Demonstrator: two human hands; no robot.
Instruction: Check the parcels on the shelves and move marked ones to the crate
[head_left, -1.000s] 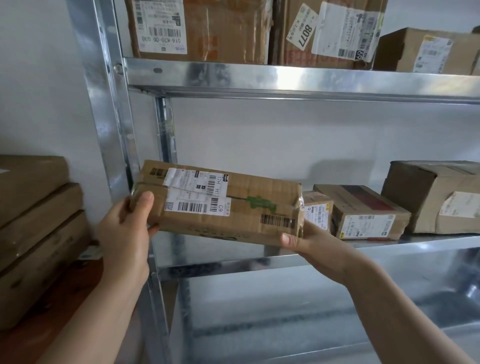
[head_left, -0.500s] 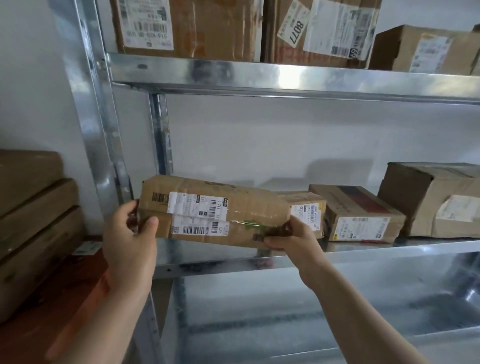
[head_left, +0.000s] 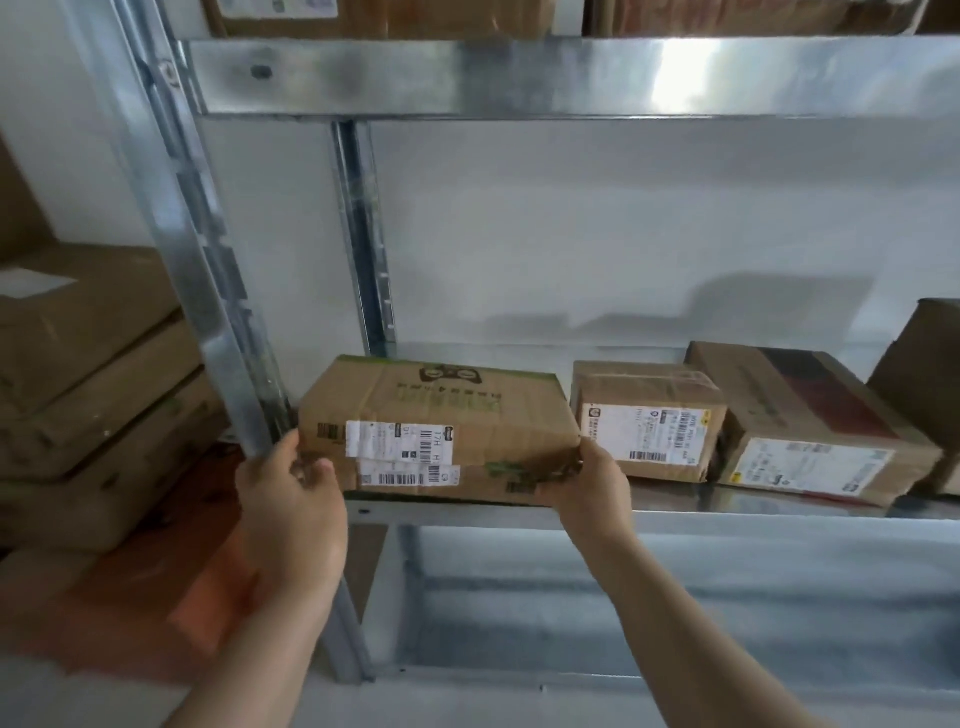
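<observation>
The left hand (head_left: 291, 501) and right hand (head_left: 589, 480) grip the box (head_left: 441, 410) by its ends at the shelf (head_left: 753, 521) edge. Released too soon, it could tip off.

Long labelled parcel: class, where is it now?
Head view: long labelled parcel at the left end of the middle shelf, between the upright post and a taped box, gripped by left hand and right hand.

You see a matt brown cardboard parcel (head_left: 441, 415), creased, with glossy tape and white paper labels (head_left: 397, 441). The shelf (head_left: 727, 519) and upright (head_left: 208, 260) are shiny galvanised metal. The neighbouring small box (head_left: 649, 410) is cardboard, tape-wrapped and glossy.
</observation>
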